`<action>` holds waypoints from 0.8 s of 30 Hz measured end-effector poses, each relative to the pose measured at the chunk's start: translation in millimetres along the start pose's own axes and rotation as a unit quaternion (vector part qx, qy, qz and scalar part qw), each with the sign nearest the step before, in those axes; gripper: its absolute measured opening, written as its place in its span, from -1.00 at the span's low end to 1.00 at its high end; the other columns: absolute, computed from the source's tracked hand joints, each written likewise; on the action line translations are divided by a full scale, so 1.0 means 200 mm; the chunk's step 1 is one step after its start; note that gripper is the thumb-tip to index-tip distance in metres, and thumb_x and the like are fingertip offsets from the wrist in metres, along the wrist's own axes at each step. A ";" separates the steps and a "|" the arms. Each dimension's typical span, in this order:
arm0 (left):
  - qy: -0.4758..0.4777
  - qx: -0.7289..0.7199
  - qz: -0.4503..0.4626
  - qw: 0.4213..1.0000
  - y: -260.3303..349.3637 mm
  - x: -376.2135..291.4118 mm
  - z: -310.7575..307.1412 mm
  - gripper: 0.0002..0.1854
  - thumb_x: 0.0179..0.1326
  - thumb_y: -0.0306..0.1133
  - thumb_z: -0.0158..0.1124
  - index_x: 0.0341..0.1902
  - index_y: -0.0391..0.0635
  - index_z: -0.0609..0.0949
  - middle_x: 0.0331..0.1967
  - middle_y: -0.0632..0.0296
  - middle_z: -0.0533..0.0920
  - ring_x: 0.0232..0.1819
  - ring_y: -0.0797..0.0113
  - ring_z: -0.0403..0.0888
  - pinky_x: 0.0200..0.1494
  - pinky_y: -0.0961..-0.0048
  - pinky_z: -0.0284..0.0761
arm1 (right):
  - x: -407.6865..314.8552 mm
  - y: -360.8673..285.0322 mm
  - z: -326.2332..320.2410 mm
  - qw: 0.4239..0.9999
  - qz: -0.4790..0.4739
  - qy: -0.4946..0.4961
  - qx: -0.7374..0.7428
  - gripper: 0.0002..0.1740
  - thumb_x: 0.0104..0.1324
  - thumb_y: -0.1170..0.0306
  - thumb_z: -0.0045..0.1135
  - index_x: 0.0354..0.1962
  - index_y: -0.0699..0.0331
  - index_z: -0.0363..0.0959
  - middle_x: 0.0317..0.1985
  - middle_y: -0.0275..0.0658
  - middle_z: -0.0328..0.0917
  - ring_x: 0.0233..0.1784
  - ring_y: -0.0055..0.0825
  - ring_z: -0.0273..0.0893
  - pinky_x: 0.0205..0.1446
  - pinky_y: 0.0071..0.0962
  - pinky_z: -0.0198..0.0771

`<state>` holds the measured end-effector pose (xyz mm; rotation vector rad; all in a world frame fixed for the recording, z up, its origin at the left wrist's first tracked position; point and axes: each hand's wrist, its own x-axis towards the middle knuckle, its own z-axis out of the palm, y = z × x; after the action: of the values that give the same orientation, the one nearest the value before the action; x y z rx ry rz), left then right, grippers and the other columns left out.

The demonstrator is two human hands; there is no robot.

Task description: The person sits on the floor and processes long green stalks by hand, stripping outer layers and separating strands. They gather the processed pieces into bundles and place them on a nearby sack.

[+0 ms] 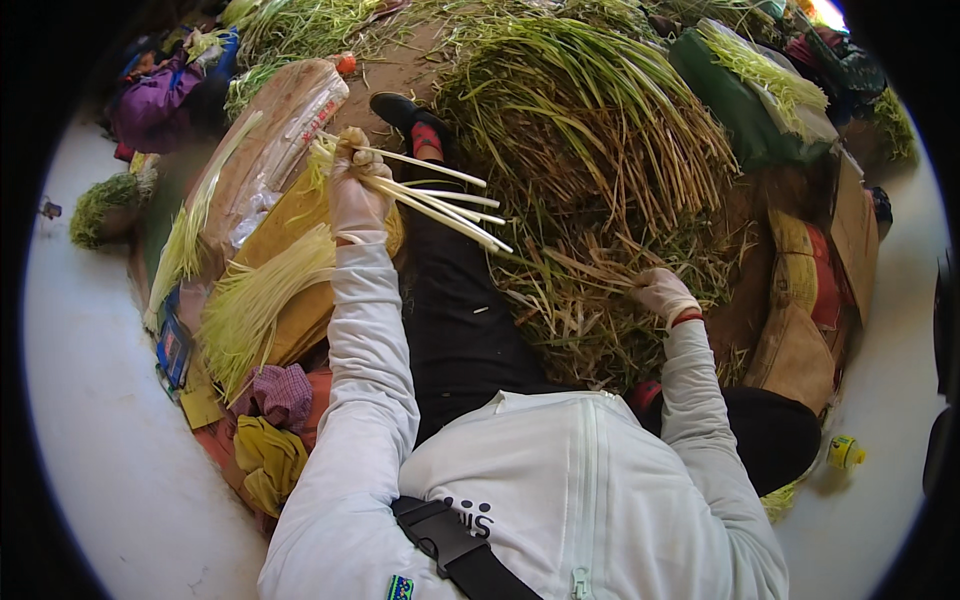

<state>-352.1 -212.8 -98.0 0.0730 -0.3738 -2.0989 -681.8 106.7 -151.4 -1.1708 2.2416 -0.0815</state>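
My left hand (361, 191), in a thin pale glove, grips several white stalks (450, 210) of a leafy vegetable above my outstretched leg. Their cut-looking ends point right, and yellow-green leaf shows behind the fist. Over the litter of dry leaves (592, 322), my right hand (664, 292), also gloved, has its fingers closed on dry brown leaves (611, 274). Beyond it lies a large heap of unpeeled green stalks (600, 127) with brown, withered lower ends. To the left of my left forearm, a bunch of pale yellow stalks (270, 300) rests on a yellow sack (296, 225).
Another pale bunch (199, 217) lies along a plastic-covered board (262, 142) on the left. Crumpled cloths (270, 450) sit by my left elbow. At right are a cardboard piece (855, 232), a printed sack (799, 270) and a yellow-capped bottle (846, 452) near the white wall.
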 end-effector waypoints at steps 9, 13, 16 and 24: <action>0.048 0.119 -0.156 0.980 -0.31 -0.23 -0.06 -0.69 0.38 -0.17 0.09 0.07 -0.03 0.56 -0.25 0.36 0.64 -0.38 0.46 0.59 -0.34 0.53 0.52 | 0.22 -0.08 -0.12 0.932 -0.143 0.267 0.199 -0.74 0.27 0.39 0.22 -0.09 0.23 0.60 -0.13 -0.23 0.64 -0.06 -0.43 0.57 0.08 -0.45 0.40; 0.058 0.087 -0.172 0.979 -0.42 -0.29 -0.08 -0.65 0.38 -0.16 0.09 0.09 -0.13 0.54 -0.23 0.26 0.68 -0.30 0.38 0.61 -0.21 0.42 0.59 | 0.33 -0.10 -0.22 0.920 -0.149 0.332 0.147 -0.67 0.24 0.32 0.23 -0.01 0.07 0.56 -0.12 -0.23 0.58 -0.07 -0.23 0.56 0.03 -0.33 0.44; 0.053 0.084 -0.171 0.980 -0.43 -0.30 -0.08 -0.63 0.38 -0.16 0.10 0.10 -0.16 0.52 -0.28 0.26 0.67 -0.19 0.27 0.63 0.01 0.21 0.58 | 0.38 -0.13 -0.25 0.958 -0.100 0.266 0.038 -0.47 0.24 0.31 0.22 0.18 -0.16 0.40 0.13 -0.17 0.42 0.04 -0.18 0.52 0.09 -0.29 0.43; 0.179 0.102 -0.168 0.964 -0.57 -0.31 -0.04 -0.71 0.31 -0.22 0.21 0.01 -0.11 0.54 -0.45 0.27 0.60 -0.39 0.33 0.60 -0.21 0.22 0.62 | 0.45 -0.20 -0.34 0.955 -0.113 0.269 -0.046 -0.44 0.23 0.22 0.20 0.20 -0.22 0.32 -0.05 -0.10 0.46 -0.09 -0.14 0.56 -0.04 -0.21 0.49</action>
<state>-411.3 -106.8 -145.7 0.6699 -0.3739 -2.3128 -727.8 -0.7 -127.5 -1.6047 2.5784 -0.4384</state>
